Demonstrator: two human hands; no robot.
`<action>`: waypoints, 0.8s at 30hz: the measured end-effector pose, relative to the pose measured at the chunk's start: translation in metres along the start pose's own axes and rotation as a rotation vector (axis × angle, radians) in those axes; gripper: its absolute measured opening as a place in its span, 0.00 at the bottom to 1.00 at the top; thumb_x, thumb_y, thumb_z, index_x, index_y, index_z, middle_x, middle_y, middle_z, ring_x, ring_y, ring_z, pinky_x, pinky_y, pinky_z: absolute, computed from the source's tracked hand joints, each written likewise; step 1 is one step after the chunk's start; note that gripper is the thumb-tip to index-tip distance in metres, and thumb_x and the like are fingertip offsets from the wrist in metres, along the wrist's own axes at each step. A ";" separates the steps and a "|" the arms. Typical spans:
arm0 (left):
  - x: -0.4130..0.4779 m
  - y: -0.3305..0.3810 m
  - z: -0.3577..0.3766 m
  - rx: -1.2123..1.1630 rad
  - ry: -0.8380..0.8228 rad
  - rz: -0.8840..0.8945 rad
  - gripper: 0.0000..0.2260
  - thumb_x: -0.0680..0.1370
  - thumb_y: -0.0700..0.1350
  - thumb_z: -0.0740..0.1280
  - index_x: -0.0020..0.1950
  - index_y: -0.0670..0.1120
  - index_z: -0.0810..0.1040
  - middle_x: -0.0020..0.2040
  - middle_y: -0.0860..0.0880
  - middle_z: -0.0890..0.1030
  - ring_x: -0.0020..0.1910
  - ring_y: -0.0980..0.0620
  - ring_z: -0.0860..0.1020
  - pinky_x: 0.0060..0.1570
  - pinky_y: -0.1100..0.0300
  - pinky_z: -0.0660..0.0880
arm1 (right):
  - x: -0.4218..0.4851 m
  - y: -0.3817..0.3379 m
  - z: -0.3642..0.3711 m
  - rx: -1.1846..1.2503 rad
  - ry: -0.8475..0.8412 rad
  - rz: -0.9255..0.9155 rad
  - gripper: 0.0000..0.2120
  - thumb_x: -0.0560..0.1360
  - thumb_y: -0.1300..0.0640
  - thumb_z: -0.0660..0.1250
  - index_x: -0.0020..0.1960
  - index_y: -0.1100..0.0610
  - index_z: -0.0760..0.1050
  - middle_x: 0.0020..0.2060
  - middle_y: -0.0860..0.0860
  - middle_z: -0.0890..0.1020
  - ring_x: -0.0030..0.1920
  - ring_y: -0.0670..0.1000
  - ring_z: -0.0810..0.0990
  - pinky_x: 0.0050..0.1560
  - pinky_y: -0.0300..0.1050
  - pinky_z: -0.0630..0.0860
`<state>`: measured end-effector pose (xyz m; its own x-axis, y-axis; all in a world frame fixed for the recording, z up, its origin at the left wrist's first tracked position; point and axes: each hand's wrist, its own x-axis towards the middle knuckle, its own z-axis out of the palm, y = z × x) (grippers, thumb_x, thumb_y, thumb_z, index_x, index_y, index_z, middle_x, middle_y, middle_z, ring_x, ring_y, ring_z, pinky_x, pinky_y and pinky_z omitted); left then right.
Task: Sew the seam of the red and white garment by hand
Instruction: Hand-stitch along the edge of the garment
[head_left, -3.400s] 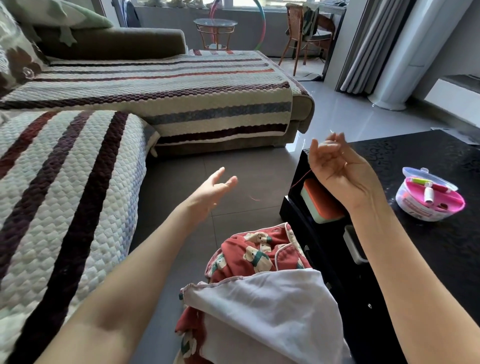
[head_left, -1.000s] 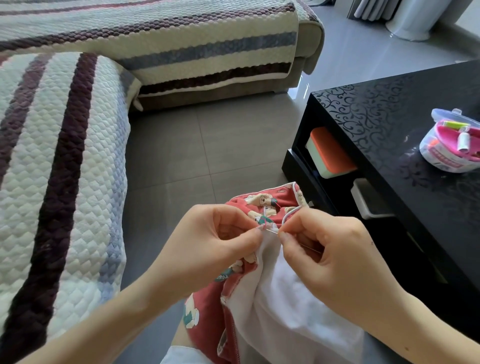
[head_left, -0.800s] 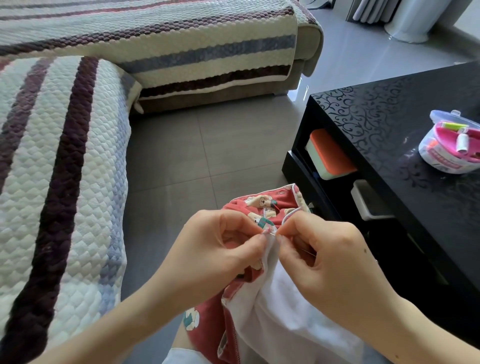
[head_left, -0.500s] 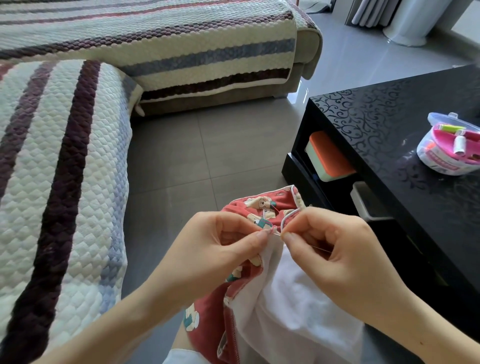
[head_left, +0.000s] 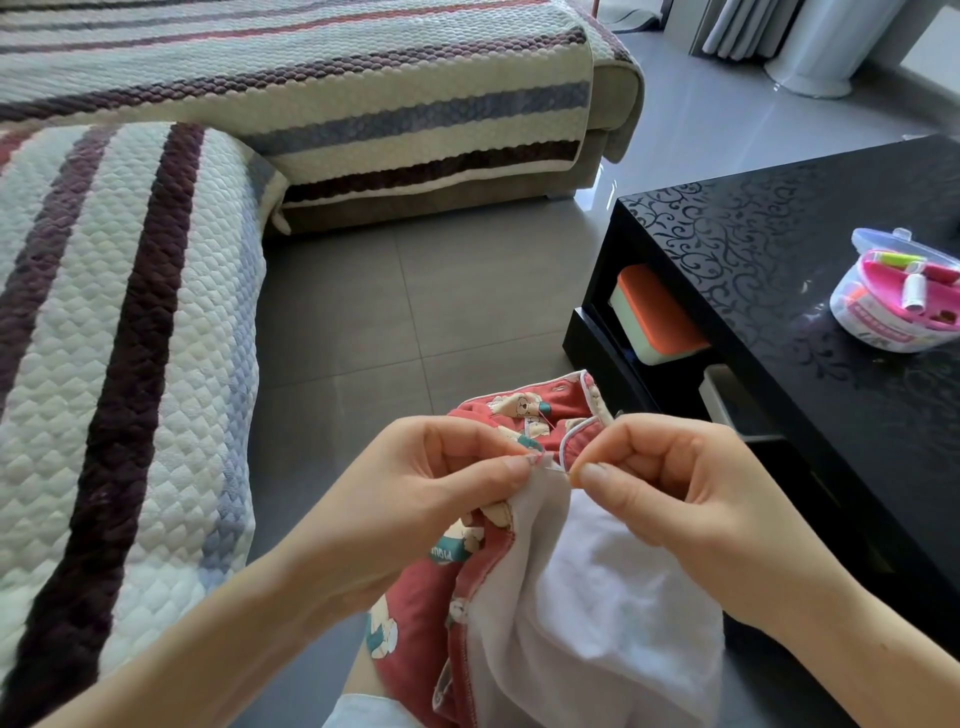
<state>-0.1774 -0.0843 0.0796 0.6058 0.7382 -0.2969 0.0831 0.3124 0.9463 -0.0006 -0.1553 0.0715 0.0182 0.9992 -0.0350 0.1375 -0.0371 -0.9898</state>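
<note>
Garment (head_left: 571, 597), red with white lining, hangs from your grip near the black table (head_left: 779, 249). Your left hand (head_left: 415, 499) pinches the seam edge (head_left: 537, 461) between thumb and forefinger; your right hand (head_left: 675, 499) pinches the needle (head_left: 560, 467) just beside it.

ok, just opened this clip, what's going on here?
A person is hand-sewing. The left hand pinches the edge of the red and white garment, where the red print meets the white lining. The right hand pinches what looks like a needle at that same edge, the two thumb tips nearly meeting. A sewing kit, thread spools showing, sits on the black table to the right, with neither hand on it.
</note>
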 end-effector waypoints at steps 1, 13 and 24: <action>0.000 0.000 0.000 0.003 0.007 -0.004 0.08 0.65 0.43 0.69 0.39 0.39 0.83 0.28 0.50 0.79 0.26 0.58 0.74 0.28 0.69 0.71 | -0.001 -0.001 0.000 0.002 0.009 -0.005 0.05 0.69 0.57 0.68 0.39 0.59 0.80 0.26 0.51 0.75 0.26 0.42 0.68 0.26 0.31 0.64; -0.001 -0.001 -0.001 0.009 0.000 -0.006 0.07 0.65 0.44 0.70 0.36 0.41 0.84 0.30 0.47 0.81 0.28 0.56 0.76 0.29 0.67 0.73 | -0.003 -0.003 0.003 -0.083 0.049 -0.060 0.04 0.69 0.58 0.67 0.37 0.58 0.79 0.26 0.59 0.74 0.27 0.47 0.69 0.27 0.35 0.65; -0.003 -0.004 0.002 0.220 0.028 0.111 0.05 0.73 0.39 0.71 0.38 0.44 0.84 0.29 0.47 0.82 0.28 0.55 0.79 0.31 0.63 0.76 | -0.004 0.005 0.009 -0.514 0.104 -0.267 0.09 0.72 0.55 0.63 0.35 0.57 0.76 0.23 0.50 0.73 0.24 0.49 0.70 0.25 0.39 0.66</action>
<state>-0.1781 -0.0894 0.0770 0.5986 0.7780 -0.1905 0.1900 0.0931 0.9773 -0.0091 -0.1590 0.0657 0.0102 0.9692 0.2460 0.6128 0.1883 -0.7675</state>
